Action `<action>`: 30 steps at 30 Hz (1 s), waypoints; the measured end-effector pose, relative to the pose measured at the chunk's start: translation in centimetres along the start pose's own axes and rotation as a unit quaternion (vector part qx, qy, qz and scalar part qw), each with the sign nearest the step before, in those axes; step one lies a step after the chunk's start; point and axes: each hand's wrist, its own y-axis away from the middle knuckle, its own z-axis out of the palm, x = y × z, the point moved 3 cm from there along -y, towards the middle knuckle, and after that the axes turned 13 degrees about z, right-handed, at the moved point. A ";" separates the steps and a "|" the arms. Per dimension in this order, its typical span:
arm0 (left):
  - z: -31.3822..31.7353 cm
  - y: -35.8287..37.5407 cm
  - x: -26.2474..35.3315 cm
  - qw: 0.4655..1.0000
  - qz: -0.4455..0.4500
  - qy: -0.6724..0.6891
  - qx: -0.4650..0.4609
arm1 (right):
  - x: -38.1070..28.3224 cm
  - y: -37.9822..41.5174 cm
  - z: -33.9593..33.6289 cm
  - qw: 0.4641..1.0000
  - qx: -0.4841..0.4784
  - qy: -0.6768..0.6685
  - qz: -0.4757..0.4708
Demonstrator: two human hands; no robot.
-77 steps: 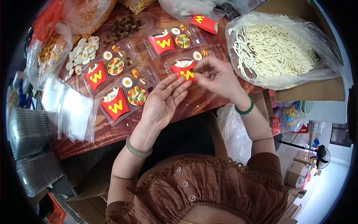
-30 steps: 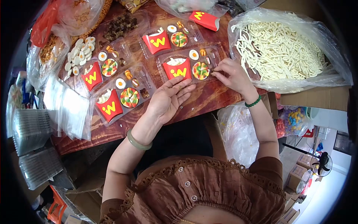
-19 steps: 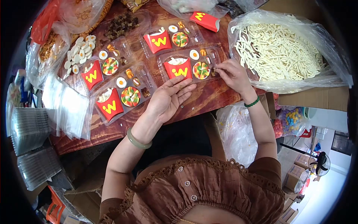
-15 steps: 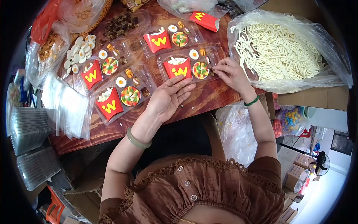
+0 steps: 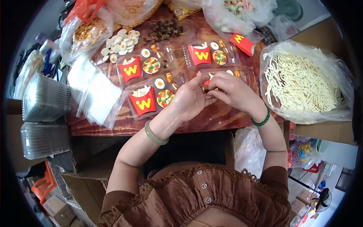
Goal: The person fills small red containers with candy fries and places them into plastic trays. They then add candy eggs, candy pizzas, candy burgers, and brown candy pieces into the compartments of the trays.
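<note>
My left hand [image 5: 190, 99] is palm up in front of the back-right tray pair, its fingers stretched to the right. My right hand [image 5: 236, 92] meets its fingertips, thumb and fingers closed in a pinch; any small piece between them is hidden. Both hands cover most of a clear plastic tray [image 5: 247, 75] with egg and burger candies. To the left, another tray holds a red fries carton [image 5: 143, 102], a gummy pizza [image 5: 165, 98] and a fried-egg candy [image 5: 159, 83]. Two more filled trays lie behind, with a red carton [image 5: 130, 70] and another carton [image 5: 199, 55].
White candy sticks fill a plastic-lined box [image 5: 306, 83] at right. Egg candies [image 5: 123, 43] and dark brown pieces [image 5: 166, 30] lie at the back. Clear bags [image 5: 94, 90] and stacked plastic trays [image 5: 45, 98] sit at left. A loose red carton [image 5: 242, 44] lies at back right.
My right hand has moved left from the tray's right side to my left fingertips. My left hand's fingers have turned more rightward. The camera view has shifted, so the table appears lower and farther right.
</note>
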 end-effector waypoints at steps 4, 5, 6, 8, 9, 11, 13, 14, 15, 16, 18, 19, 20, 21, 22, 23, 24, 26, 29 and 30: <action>-2.2 -0.1 4.1 0.995 0.068 -0.069 0.024 | -1.0 -5.3 0.5 0.998 -0.045 -0.042 0.019; -2.9 -0.2 5.1 0.991 0.089 -0.088 0.039 | -0.1 -7.2 0.6 0.995 -0.028 -0.073 0.064; -2.6 0.2 6.4 0.989 0.095 -0.096 0.064 | 1.3 -9.2 0.8 0.992 0.000 -0.091 0.082; -2.7 0.8 8.0 0.986 0.114 -0.101 0.068 | 4.2 -13.2 0.9 0.993 0.050 -0.068 0.083; -2.9 1.0 8.8 0.983 0.127 -0.108 0.073 | 5.4 -15.0 1.0 0.995 0.071 -0.027 0.066; -3.5 1.1 9.8 0.982 0.137 -0.109 0.070 | 7.0 -17.7 1.5 0.993 0.090 0.055 0.050; -3.7 1.6 10.6 0.978 0.145 -0.106 0.102 | 6.9 -19.4 2.3 0.990 0.074 0.114 -0.024; -3.8 1.8 10.9 0.977 0.151 -0.095 0.115 | 7.0 -20.1 2.9 0.989 0.052 0.134 -0.030; -4.3 1.8 11.2 0.977 0.152 -0.092 0.116 | 7.2 -20.7 3.3 0.989 0.049 0.135 -0.030; -4.9 1.9 11.5 0.978 0.150 -0.089 0.115 | 7.5 -21.2 3.9 0.985 0.024 0.169 -0.032; -5.6 2.0 11.8 0.979 0.147 -0.084 0.116 | 8.0 -22.0 4.7 0.979 -0.004 0.202 -0.033; -5.7 2.1 12.0 0.978 0.152 -0.097 0.106 | 8.3 -22.4 5.0 0.971 -0.002 0.238 -0.032; -5.8 2.1 12.1 0.977 0.157 -0.110 0.095 | 8.5 -22.6 5.2 0.961 0.000 0.274 -0.031; -5.7 2.1 12.1 0.977 0.157 -0.108 0.095 | 8.4 -22.5 5.1 0.961 -0.002 0.275 -0.030; -5.4 2.1 12.2 0.976 0.158 -0.106 0.105 | 8.2 -22.5 5.0 0.957 -0.001 0.288 -0.035; -5.3 2.1 12.3 0.975 0.159 -0.104 0.114 | 8.0 -22.4 4.8 0.953 0.001 0.302 -0.041; -5.3 1.8 12.4 0.975 0.160 -0.104 0.112 | 7.6 -22.2 4.3 0.952 0.002 0.303 -0.041; -5.2 1.1 12.5 0.963 0.183 -0.166 0.111 | 6.9 -21.2 2.6 0.996 0.026 0.081 -0.016; -4.0 -1.1 12.3 0.930 0.247 -0.219 0.162 | 4.0 -18.0 0.3 0.927 -0.097 -0.291 0.215; -3.7 -1.9 12.2 0.931 0.244 -0.219 0.158 | 3.7 -17.3 0.0 0.917 -0.116 -0.332 0.186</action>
